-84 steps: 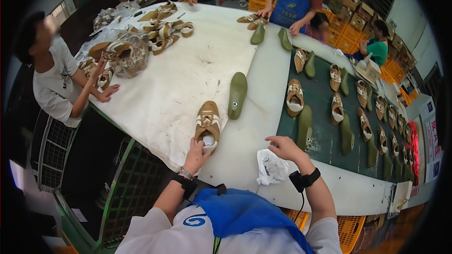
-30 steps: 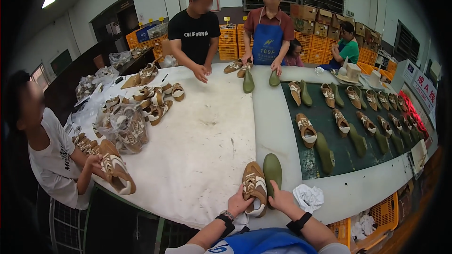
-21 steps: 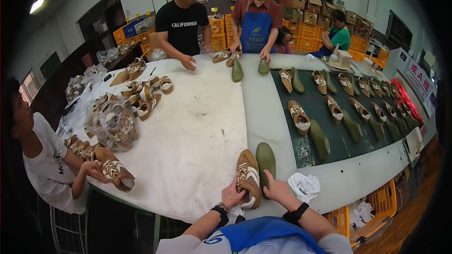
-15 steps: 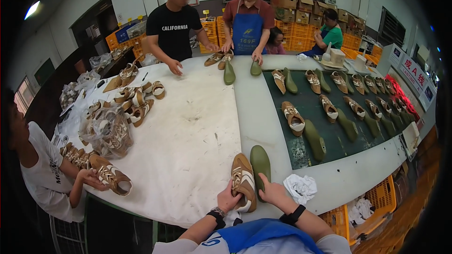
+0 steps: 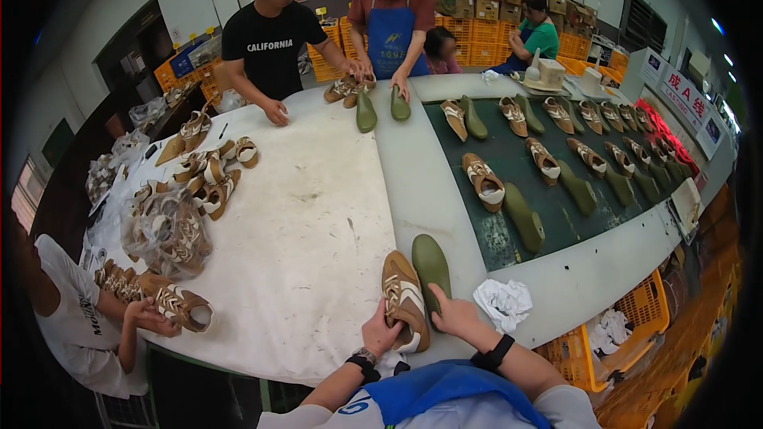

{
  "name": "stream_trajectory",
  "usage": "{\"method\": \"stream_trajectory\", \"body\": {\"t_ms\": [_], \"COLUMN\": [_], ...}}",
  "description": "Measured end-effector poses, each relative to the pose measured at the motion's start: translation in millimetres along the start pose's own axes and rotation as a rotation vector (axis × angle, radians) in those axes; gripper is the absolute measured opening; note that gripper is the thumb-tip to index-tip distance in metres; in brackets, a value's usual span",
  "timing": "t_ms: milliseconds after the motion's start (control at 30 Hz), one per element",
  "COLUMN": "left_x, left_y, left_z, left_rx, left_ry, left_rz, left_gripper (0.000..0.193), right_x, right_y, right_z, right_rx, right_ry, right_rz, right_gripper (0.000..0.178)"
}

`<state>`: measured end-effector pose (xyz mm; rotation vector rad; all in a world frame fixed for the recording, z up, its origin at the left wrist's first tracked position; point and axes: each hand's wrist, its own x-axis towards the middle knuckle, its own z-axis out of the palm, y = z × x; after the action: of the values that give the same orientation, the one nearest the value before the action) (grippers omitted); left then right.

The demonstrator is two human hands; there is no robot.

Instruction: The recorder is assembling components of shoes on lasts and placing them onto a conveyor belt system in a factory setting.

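At the near edge of the table, a brown sneaker (image 5: 407, 290) with white stripes and laces lies toe away from me. My left hand (image 5: 380, 330) grips it at the heel opening, fingers closed. Right alongside stands a green shoe last (image 5: 430, 264), its rounded toe also pointing away. My right hand (image 5: 458, 319) is closed round the heel end of this last, thumb on top. Sneaker and last sit side by side, close together. A crumpled white cloth (image 5: 504, 304) lies just right of my right hand.
A dark green conveyor belt (image 5: 499, 245) on the right carries rows of sneakers paired with lasts. Bagged sneakers (image 5: 171, 226) are heaped at the left. A co-worker (image 5: 75, 310) there holds a sneaker; others stand across the table. Orange crates (image 5: 645, 311) stand below right.
The whole view has shifted, so the table and people appear higher and farther left. My hands keep their hold on the sneaker and the last.
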<state>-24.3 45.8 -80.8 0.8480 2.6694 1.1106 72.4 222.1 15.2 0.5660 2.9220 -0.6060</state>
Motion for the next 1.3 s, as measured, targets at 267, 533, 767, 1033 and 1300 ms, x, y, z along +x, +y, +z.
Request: {"method": "stream_trajectory", "body": {"t_ms": [267, 533, 767, 1033, 1300], "left_x": [8.7, -13.2, -10.5, -7.5, -7.2], "left_y": [11.2, 14.5, 29.9, 30.6, 25.3], "left_z": [19.8, -3.2, -9.7, -9.1, 0.1], "left_rx": [-0.026, -0.074, -0.092, -0.053, -0.053], "left_ry": [-0.012, -0.060, -0.070, -0.062, -0.057], "left_rz": [0.045, -0.075, -0.108, -0.117, -0.102], "left_gripper": [0.076, 0.059, 0.064, 0.066, 0.066], "right_x": [-5.5, -4.8, -3.8, -1.4, -0.9], "right_y": [22.1, 11.8, 15.3, 14.7, 16.4], "right_z": [1.9, 15.8, 17.9, 16.6, 21.3], "right_rx": [0.061, 0.207, 0.165, 0.158, 0.121], "right_ry": [0.000, -0.048, -0.043, -0.028, -0.007], "right_rz": [0.080, 0.010, 0.016, 0.017, -0.008], "right_gripper": [0.065, 0.070, 0.071, 0.076, 0.077]}}
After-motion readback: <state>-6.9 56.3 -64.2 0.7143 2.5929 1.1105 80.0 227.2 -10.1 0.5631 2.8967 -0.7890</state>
